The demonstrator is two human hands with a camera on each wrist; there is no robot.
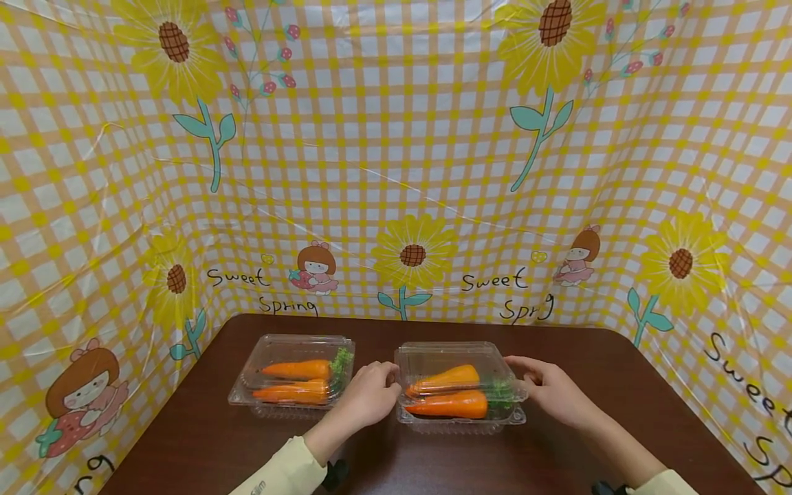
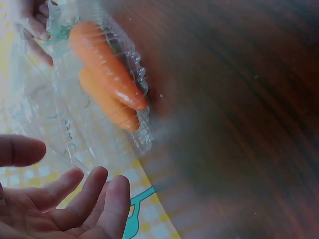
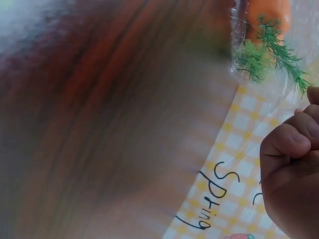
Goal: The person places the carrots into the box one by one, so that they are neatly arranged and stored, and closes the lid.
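Note:
A clear plastic clamshell box [image 1: 445, 350] sits on the table with its lid down. Two orange carrots [image 1: 454, 404] with feathery green tops [image 3: 269, 55] lie inside it. My left hand [image 1: 373, 393] is at the box's left side, fingertips close to the wall; the left wrist view has its fingers [image 2: 112, 204] loosely bent and apart, around nothing. At the right end, my right hand [image 1: 553, 392] reaches the box's back corner with a forefinger. Its other fingers [image 3: 286, 144] look curled in the right wrist view; whether they pinch the rim is unclear.
A second clear clamshell box [image 1: 297, 347], also holding two carrots [image 1: 293, 392] and green tops, stands left of my left hand. Both boxes rest on a dark brown table [image 1: 396, 454]. Yellow checked cloth [image 1: 396, 137] with sunflowers hangs around the back and sides.

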